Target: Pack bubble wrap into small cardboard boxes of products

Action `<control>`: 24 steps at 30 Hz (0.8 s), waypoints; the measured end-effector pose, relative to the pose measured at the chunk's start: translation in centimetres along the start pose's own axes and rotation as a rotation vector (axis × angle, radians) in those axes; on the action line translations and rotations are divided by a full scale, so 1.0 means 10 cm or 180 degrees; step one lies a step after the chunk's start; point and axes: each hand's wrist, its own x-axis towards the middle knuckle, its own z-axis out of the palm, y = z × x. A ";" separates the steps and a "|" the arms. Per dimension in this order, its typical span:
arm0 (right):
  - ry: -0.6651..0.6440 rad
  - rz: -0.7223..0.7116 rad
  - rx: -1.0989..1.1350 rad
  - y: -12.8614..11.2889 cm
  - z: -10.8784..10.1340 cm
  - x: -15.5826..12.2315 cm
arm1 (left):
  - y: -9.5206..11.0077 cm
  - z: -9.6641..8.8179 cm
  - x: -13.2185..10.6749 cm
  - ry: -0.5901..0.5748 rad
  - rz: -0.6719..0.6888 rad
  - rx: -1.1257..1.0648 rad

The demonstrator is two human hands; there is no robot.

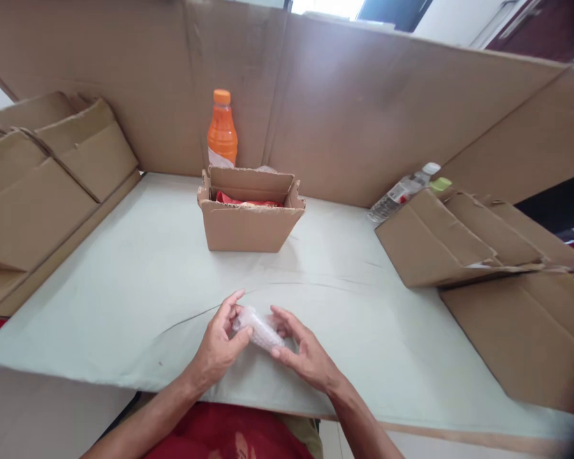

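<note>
A small roll of clear bubble wrap (pixel 259 329) is held between my two hands, just above the table near its front edge. My left hand (pixel 222 338) grips its left end, thumb on the near side and fingers behind. At the other end, my right hand (pixel 305 352) holds it with the thumb in front and the fingers curled round the far side. Whether anything lies inside the wrap cannot be made out. Beyond my hands stands an open cardboard box (pixel 249 226) with something red (pixel 229 199) inside.
An orange bottle (pixel 222 131) stands behind the box. Cardboard boxes line the left (pixel 52 185) and right (pixel 440 242) sides. A clear bottle (pixel 402 191) leans at the back right. A tall cardboard wall (pixel 363 108) closes off the far edge of the cloth-covered table (pixel 124 274).
</note>
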 end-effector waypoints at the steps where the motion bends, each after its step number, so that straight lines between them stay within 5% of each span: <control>1: -0.0089 0.0061 0.0144 -0.03 -0.01 0.02 | 0.00 -0.02 0.00 -0.0050 0.0075 0.0084; 5: 0.0181 -0.0005 -0.0035 -0.31 -0.19 0.16 | 0.25 -0.24 0.14 0.0051 0.1078 0.1013; 10: 0.1275 -0.0807 -0.1193 -1.00 -0.75 0.50 | 1.04 -0.67 0.76 0.1068 0.3193 0.2757; 14: 0.1763 -0.1551 -0.2438 -1.51 -1.09 1.11 | 1.27 -0.80 1.27 0.1124 0.3564 0.3377; 17: 0.1272 -0.1722 -0.3445 -1.70 -1.18 1.73 | 1.15 -0.78 1.42 0.1012 0.3626 0.3500; 20: 0.0445 -0.1411 -0.4329 -1.72 -1.14 2.31 | 1.05 -0.76 1.43 0.1017 0.3649 0.3369; 24: -0.0339 -0.1085 -0.5043 -1.61 -1.00 2.75 | 1.05 -0.76 1.41 0.0961 0.3609 0.3267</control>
